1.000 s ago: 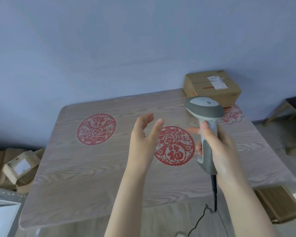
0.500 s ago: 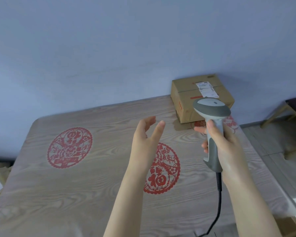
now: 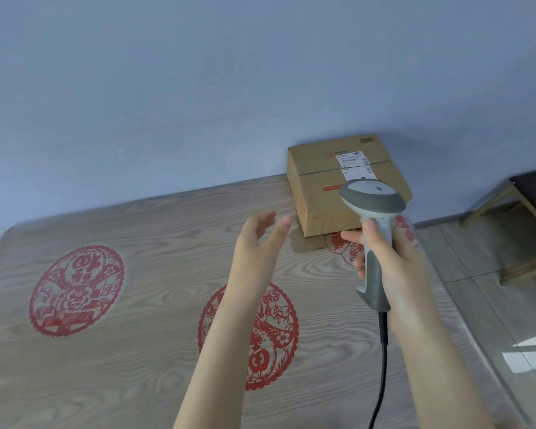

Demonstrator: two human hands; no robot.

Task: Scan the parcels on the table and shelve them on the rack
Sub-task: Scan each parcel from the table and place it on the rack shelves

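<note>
One brown cardboard parcel (image 3: 321, 187) with a white shipping label on top sits at the far right corner of the wooden table (image 3: 155, 345), against the wall. My right hand (image 3: 387, 258) grips the handle of a grey and white barcode scanner (image 3: 372, 199), whose head is in front of the parcel and pointed toward it. A black cable hangs from the scanner's base. My left hand (image 3: 257, 243) hovers above the table with relaxed fingers, a short way left of the parcel and touching nothing. The rack is out of view.
Three red paper-cut decals (image 3: 76, 289) lie flat on the table top. A wooden stool or bench (image 3: 526, 218) stands on the tiled floor to the right of the table. A plain blue-grey wall runs behind.
The view has shifted right and closer to the parcel. Both hands have moved forward toward it, the scanner's head now overlapping the box's front. The boxes on the floor at left have left the view.
</note>
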